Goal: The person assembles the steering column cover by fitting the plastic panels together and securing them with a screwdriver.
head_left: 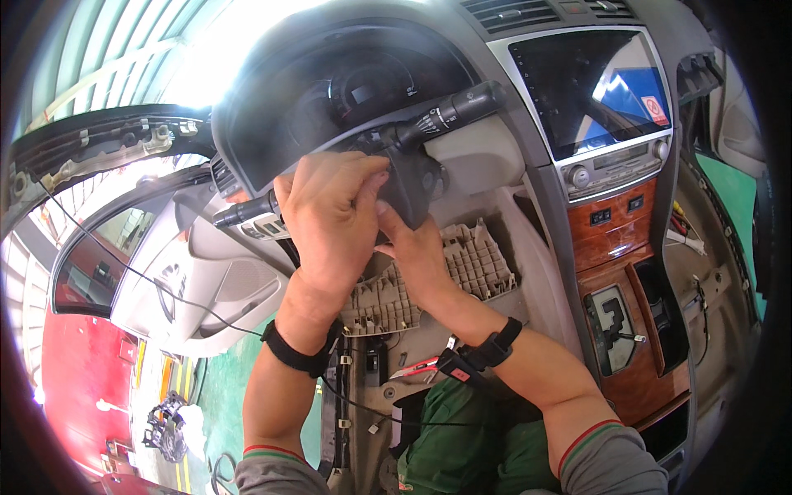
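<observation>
Two-handed, working at the dark column cover [410, 188] below the instrument cluster [363, 91], with left hand [327, 213] curled and right hand [419, 260] narrowed around that cover's edge, in a hold too hidden to tell, preferably keeping pressure even and sparing the stalk [455, 112] at the cluster's lower right.

the steering-column shroud [406, 183] looks like matt, finely grained dark plastic, and the wiper stalk [462, 110] like smoother dark plastic with a slight sheen. the beige panel [480, 262] shows dull plastic, rough with ribs. the touchscreen [544, 91] is glossy and mirror-like within a satin silver bezel [509, 77]; the wood-look dash trim [623, 237] is polished. the trousers [454, 429] are soft green cloth, the sleeve [615, 466] matt grey cloth.
</observation>
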The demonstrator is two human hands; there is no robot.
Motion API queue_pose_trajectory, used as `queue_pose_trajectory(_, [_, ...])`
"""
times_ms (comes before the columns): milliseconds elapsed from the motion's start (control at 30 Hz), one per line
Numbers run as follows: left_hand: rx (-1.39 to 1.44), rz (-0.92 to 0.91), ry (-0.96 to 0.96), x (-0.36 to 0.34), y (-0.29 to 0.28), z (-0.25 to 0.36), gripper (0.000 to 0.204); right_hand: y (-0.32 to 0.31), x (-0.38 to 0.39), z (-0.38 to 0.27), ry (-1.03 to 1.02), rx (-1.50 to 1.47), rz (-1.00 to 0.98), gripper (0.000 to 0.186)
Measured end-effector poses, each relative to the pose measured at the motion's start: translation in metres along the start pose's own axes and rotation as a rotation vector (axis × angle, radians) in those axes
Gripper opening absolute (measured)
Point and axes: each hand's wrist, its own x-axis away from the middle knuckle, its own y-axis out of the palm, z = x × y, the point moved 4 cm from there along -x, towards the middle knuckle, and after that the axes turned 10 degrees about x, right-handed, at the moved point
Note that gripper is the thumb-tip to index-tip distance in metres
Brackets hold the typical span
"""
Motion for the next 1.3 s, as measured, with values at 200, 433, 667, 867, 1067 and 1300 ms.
queue_pose_trajectory(200, [-0.018,-0.025,-0.022,-0.001,-0.003,0.004,0.013,0.0,0.0,-0.001,-0.017,-0.046,-0.046,0.049])
queue_pose_trajectory(433, [-0.031,-0.036,0.027,-0.002,-0.002,0.006,0.013,0.002,0.002,-0.006,-0.075,-0.035,-0.063,0.049])
queue_pose_trajectory(667, [-0.059,-0.051,-0.052,0.0,-0.002,0.005,0.013,0.001,-0.001,0.003,-0.027,-0.035,-0.051,0.05])
queue_pose_trajectory(867, [-0.028,-0.043,-0.06,-0.004,-0.002,0.014,0.015,-0.001,-0.003,0.003,-0.054,-0.071,-0.066,0.046])
queue_pose_trajectory(1067, [-0.057,-0.029,0.003,-0.004,-0.001,0.008,0.014,0.004,0.0,-0.003,-0.029,-0.069,-0.066,0.041])
queue_pose_trajectory(1300, [-0.152,-0.036,0.104,-0.002,-0.001,-0.007,0.013,0.003,0.003,-0.006,-0.142,0.205,-0.246,0.05])
